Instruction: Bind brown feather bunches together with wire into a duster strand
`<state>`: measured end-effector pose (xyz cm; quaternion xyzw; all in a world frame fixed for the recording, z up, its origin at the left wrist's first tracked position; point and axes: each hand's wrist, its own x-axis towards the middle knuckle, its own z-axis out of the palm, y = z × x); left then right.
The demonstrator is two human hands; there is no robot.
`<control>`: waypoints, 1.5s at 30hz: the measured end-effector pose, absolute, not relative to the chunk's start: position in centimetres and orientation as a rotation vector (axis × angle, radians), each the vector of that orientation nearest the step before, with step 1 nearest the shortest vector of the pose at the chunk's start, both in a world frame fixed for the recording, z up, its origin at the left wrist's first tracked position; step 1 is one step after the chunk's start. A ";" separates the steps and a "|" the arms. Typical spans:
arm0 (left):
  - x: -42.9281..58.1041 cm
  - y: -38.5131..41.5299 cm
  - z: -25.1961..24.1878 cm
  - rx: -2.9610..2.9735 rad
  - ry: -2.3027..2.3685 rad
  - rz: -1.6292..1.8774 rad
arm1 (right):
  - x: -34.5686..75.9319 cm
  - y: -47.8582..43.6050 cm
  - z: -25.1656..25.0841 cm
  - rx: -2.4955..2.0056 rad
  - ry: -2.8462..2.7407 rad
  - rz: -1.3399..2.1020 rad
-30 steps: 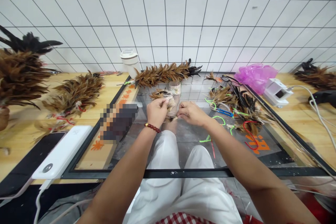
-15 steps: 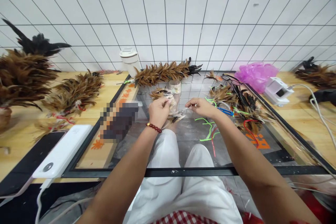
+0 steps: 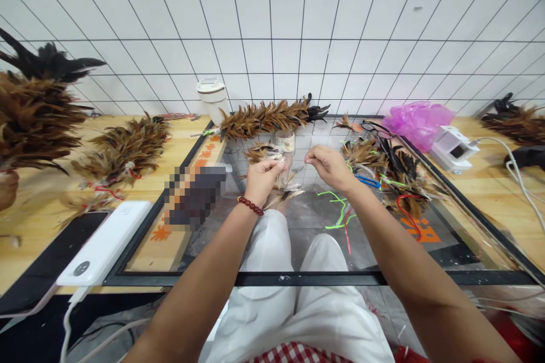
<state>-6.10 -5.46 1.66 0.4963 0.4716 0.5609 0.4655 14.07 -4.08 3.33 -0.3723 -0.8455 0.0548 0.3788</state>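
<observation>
My left hand (image 3: 264, 178), with a beaded bracelet at the wrist, pinches the pale quill ends of a small bunch of brown feathers (image 3: 258, 153) above the glass tabletop. To its right, my right hand (image 3: 331, 167) is closed in a pinch; anything between those fingertips is too fine to make out. Just beyond the hands stands a pale roll (image 3: 285, 142). A few loose feathers (image 3: 286, 191) lie below the left hand. Beside my right wrist are a blue-handled tool (image 3: 368, 181) and green cords (image 3: 340, 212).
A brown feather garland (image 3: 264, 119) lies along the back by a white lidded cup (image 3: 212, 99). On the right are a feather pile (image 3: 398, 167), a purple plastic bag (image 3: 419, 122) and a white plug block (image 3: 455, 148). More feather bundles (image 3: 128, 144) and a power bank (image 3: 106, 244) occupy the left.
My right hand has turned slightly, its fingertips now a little higher and farther right. My left hand has shifted slightly right with the feathers. The view has moved a little.
</observation>
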 end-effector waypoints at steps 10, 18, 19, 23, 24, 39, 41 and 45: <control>-5.5 -6.8 3.2 1.089 0.905 1.105 | 11.9 -5.7 3.8 -0.885 -2.152 -0.051; -5.7 -6.7 2.8 1.128 0.895 1.101 | 11.3 -5.8 3.5 -0.803 -2.020 0.121; -5.7 -6.6 2.7 1.128 0.887 1.104 | 11.3 -5.7 3.4 -0.780 -2.019 0.131; -5.6 -6.3 2.4 1.144 0.853 1.176 | 11.3 -5.5 3.0 -0.746 -2.098 0.144; -5.6 -6.2 2.3 1.125 0.864 1.221 | 11.3 -5.5 2.9 -0.783 -2.080 0.154; -6.2 -5.6 3.0 0.866 1.062 1.659 | 9.4 -4.4 -0.3 -1.203 -2.062 0.473; -6.1 -5.7 3.1 0.892 1.071 1.633 | 8.8 -4.4 -0.2 -1.259 -2.085 0.488; -6.0 -5.7 2.9 0.943 1.091 1.537 | 8.9 -4.6 0.2 -1.305 -2.185 0.313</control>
